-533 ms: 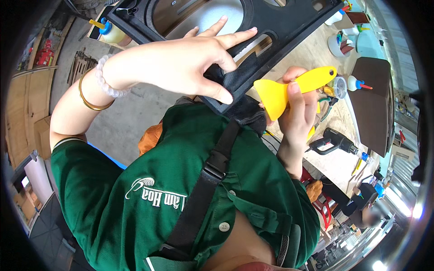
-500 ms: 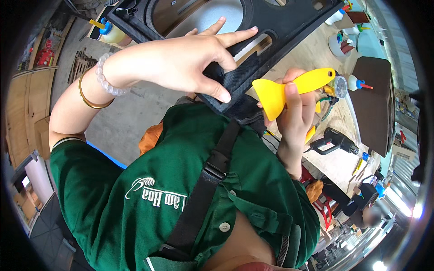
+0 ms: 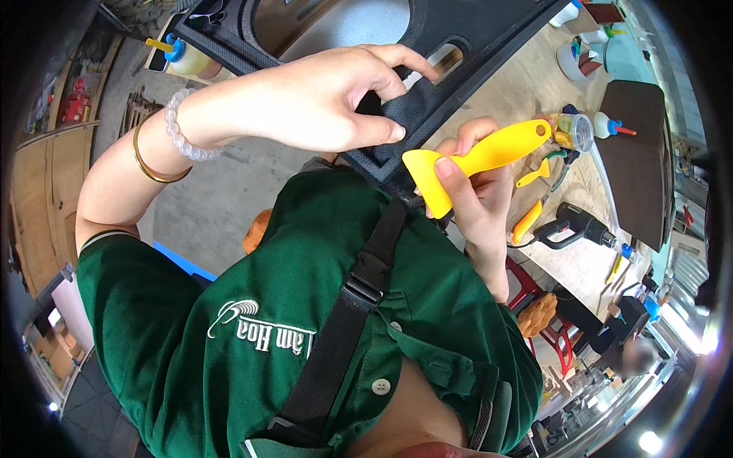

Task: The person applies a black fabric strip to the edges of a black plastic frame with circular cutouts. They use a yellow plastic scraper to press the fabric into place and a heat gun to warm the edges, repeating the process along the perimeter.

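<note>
A black panel [image 3: 489, 46] with a textured covering and cut-out openings lies across the top of the view. My left hand [image 3: 328, 95], wearing a beaded bracelet and a gold bangle, grips it near its close corner. The thumb presses on the black covering [image 3: 416, 114], and the curled fingers reach to a slot-shaped opening. Just to the right, my right hand [image 3: 477, 187] holds a yellow plastic scraper [image 3: 489, 153]. Its wide blade is beside the panel's corner; whether it touches the covering I cannot tell.
On the wooden workbench [image 3: 569, 263] at right are a black heat gun [image 3: 573, 225], a yellow-handled tool [image 3: 527, 221], a clear cup [image 3: 582, 133] and a bottle with a red tip [image 3: 611, 126]. A dark brown board [image 3: 634, 164] stands behind. Another glue bottle [image 3: 191, 59] sits at left.
My left fingers have curled in from a spread pose and my thumb has shifted slightly right and up. My right hand has brought the scraper left, closer to the panel's corner.
</note>
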`<state>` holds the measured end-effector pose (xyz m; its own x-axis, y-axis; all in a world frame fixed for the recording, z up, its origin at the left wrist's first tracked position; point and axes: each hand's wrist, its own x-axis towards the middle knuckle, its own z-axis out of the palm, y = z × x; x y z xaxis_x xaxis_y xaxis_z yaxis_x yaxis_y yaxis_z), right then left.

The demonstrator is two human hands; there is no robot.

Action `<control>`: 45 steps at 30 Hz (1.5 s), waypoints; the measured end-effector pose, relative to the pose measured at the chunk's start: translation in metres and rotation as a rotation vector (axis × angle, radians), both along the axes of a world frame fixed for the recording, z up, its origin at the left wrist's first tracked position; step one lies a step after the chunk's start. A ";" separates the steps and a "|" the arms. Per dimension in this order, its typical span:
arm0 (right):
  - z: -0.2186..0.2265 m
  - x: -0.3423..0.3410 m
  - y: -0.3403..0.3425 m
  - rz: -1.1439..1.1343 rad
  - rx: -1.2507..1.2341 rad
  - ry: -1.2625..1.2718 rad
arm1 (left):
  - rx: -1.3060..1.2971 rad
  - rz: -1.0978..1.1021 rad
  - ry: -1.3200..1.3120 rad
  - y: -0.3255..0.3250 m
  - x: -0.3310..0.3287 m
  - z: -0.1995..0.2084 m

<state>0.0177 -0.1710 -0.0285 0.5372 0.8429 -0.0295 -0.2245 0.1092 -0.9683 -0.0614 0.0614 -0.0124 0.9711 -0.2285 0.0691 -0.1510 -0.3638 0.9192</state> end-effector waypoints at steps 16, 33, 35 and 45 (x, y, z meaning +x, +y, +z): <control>-0.002 -0.012 0.013 -0.137 -0.030 -0.038 | 0.187 0.059 -0.083 0.001 -0.005 -0.001; 0.083 0.074 0.045 0.596 -0.034 -1.133 | 0.325 -0.119 -0.352 0.018 0.008 -0.004; 0.089 0.076 0.058 0.701 -0.023 -1.192 | 0.320 -0.102 -0.278 0.018 0.005 -0.003; 0.094 0.086 0.091 1.016 -0.083 -1.264 | 0.340 -0.108 -0.151 0.021 0.004 -0.001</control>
